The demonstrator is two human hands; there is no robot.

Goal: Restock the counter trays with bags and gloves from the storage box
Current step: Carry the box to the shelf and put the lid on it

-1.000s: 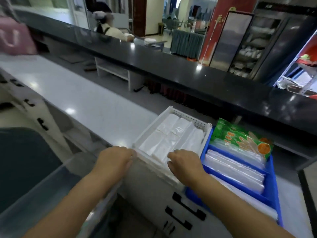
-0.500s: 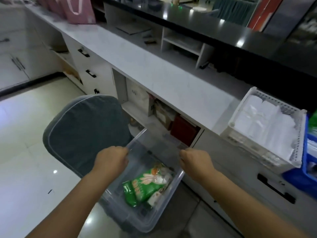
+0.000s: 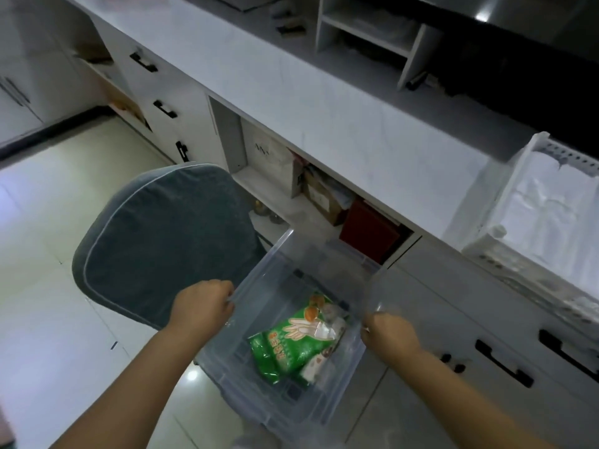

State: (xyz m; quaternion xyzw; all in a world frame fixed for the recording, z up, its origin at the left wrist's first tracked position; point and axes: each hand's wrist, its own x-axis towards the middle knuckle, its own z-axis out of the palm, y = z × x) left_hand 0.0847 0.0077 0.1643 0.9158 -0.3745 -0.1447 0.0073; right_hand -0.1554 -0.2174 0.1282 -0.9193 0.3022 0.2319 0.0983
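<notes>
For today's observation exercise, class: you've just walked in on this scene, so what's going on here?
A person is holding a clear plastic storage box by its rim, left hand on the left edge and right hand on the right edge. A green pack of gloves lies inside with other small packets. The box hangs above the floor, between a grey cushioned chair and the counter. A white tray of folded bags sits on the counter to the right.

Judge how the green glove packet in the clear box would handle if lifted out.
The green glove packet looks like a glossy, creased film pouch, so probably floppy and somewhat slippery. It seems light for its size. It lies loose in the clear box, so it may slide when tilted.
</notes>
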